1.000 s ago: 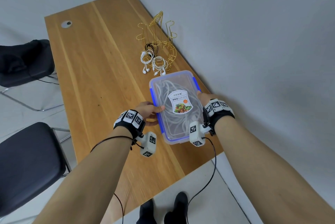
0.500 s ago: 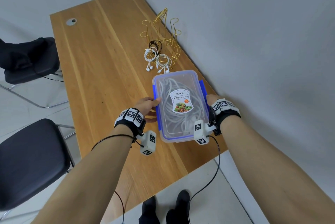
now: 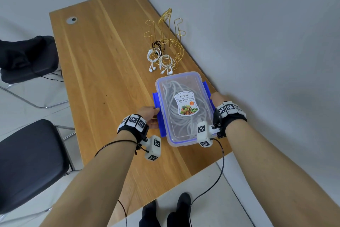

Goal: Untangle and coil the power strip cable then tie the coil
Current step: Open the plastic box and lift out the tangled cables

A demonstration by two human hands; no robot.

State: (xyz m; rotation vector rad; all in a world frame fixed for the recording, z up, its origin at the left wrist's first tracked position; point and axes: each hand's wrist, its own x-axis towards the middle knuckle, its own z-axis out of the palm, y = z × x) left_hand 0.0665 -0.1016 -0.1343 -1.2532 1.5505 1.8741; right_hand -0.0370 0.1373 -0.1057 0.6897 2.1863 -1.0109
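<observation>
My left hand (image 3: 149, 116) and right hand (image 3: 218, 99) flank the lidded box (image 3: 184, 107), fingers on its flipped-out blue side latches; the white cable (image 3: 176, 116) lies tangled inside, between both hands, box lengthwise away from me.

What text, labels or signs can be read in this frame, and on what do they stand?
"保鲜盒 Fresh box": on the white sticker of the clear plastic storage box with blue latches.
Smaller line above it on the sticker: blurred, unreadable.
Orange badge on the sticker: too small to read.
Black-and-white square markers on the wristbands: patterns, no words.
</observation>
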